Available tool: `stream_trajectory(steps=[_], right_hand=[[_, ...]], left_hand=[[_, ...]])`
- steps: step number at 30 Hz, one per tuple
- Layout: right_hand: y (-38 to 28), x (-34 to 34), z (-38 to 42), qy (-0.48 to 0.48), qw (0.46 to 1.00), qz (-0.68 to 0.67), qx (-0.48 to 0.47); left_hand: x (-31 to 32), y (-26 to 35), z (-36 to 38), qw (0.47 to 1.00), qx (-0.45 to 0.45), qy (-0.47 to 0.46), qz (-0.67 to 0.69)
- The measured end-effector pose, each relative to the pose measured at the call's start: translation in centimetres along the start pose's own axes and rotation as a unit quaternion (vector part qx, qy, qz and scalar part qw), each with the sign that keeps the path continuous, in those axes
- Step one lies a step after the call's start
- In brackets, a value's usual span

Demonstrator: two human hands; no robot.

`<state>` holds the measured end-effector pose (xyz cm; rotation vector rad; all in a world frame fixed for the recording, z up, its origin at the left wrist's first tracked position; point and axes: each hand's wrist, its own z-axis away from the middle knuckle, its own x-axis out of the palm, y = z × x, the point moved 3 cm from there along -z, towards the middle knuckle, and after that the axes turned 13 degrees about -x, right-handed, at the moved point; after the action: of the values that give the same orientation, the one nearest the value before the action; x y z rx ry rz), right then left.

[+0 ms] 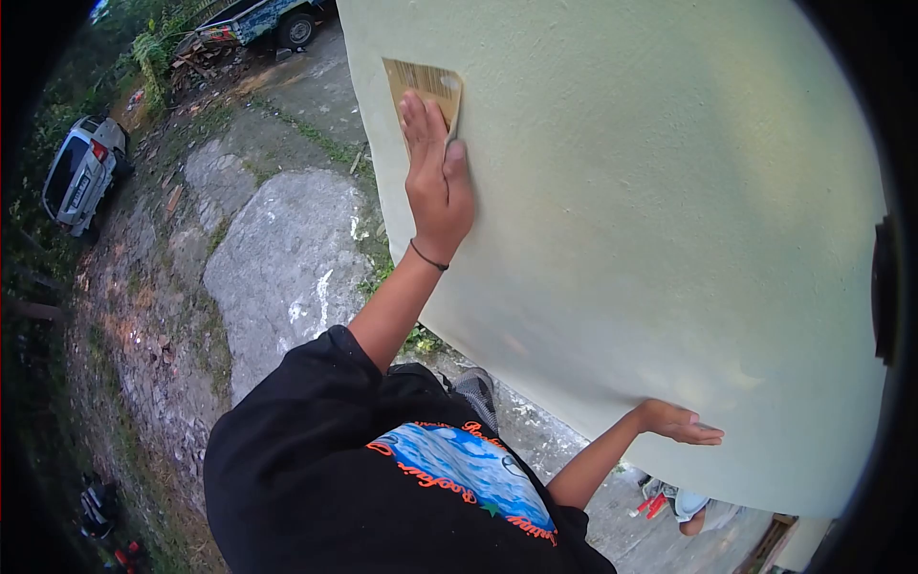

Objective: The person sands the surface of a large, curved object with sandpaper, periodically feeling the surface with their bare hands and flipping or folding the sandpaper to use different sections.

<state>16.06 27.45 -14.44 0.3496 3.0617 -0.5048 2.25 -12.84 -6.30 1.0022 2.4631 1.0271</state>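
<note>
My left hand (435,177) presses a worn tan sheet of sandpaper (426,77) with dark stripes against the pale green wall (622,210). Its fingers lie flat over the sheet, with the thumb at the sheet's right edge. A thin dark band circles that wrist. Lower right, my right hand (674,423) is beside the wall's lower part, fingers stretched out to the right. A thin dark edge shows at its fingertips; I cannot make out what it is.
Rough concrete ground (287,258) with white splashes runs along the wall's foot. A silver car (84,177) stands at far left and a blue truck (258,24) at the top. Red-handled items (653,505) and a pale blue object (690,504) lie below my right hand.
</note>
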Motion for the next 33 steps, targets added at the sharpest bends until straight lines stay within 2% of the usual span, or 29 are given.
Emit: stream_trajectory(steps=[2, 5, 7, 10, 11, 12, 15, 18, 21, 24, 26, 27, 29, 33], right_hand=[[0.1, 0.0, 0.1, -0.001, 1.000, 0.004, -0.002], [0.3, 0.0, 0.0, 0.000, 1.000, 0.004, -0.008], [0.2, 0.1, 0.1, 0.000, 1.000, -0.004, -0.012], [-0.1, 0.0, 0.1, 0.006, 1.000, -0.005, -0.014], [-0.1, 0.0, 0.1, 0.003, 1.000, 0.002, -0.010], [-0.1, 0.0, 0.0, 0.002, 1.000, 0.010, -0.006], [0.3, 0.2, 0.1, 0.014, 1.000, -0.014, 0.001], [-0.4, 0.0, -0.1, 0.011, 1.000, -0.008, 0.009], [-0.2, 0.0, 0.0, 0.006, 1.000, 0.006, 0.008], [0.2, 0.1, 0.1, 0.012, 1.000, 0.000, -0.017], [0.1, 0.0, 0.1, 0.005, 1.000, 0.005, -0.013], [0.0, 0.0, 0.1, -0.003, 1.000, 0.014, -0.012], [-0.2, 0.2, 0.0, 0.005, 1.000, 0.001, -0.012], [0.0, 0.2, 0.1, 0.007, 1.000, -0.016, -0.004]], left_hand=[[0.3, 1.8, -4.6, 0.997, 0.057, 0.052, 0.009], [1.2, 2.2, -2.9, 0.997, 0.054, 0.052, 0.010], [1.4, 1.0, 2.8, 0.998, 0.056, -0.009, -0.010], [0.6, -2.1, 13.2, 0.986, -0.034, -0.163, -0.009], [0.5, -2.8, 15.0, 0.978, -0.051, -0.203, -0.016], [0.4, -2.7, 14.5, 0.978, -0.051, -0.204, -0.013], [0.2, -1.0, 7.5, 0.991, 0.007, -0.130, -0.014], [0.9, 2.3, -1.0, 0.999, 0.047, -0.003, -0.001], [1.5, 3.2, -1.5, 0.998, 0.049, 0.028, 0.000], [1.9, 0.9, 6.4, 0.997, 0.031, -0.066, -0.004], [1.7, -1.8, 13.9, 0.987, -0.023, -0.159, -0.017], [1.3, -2.0, 14.2, 0.987, -0.024, -0.157, -0.018], [0.5, -2.8, 14.5, 0.980, -0.021, -0.195, -0.020], [0.1, 0.7, 0.6, 0.999, 0.037, -0.032, 0.004]])
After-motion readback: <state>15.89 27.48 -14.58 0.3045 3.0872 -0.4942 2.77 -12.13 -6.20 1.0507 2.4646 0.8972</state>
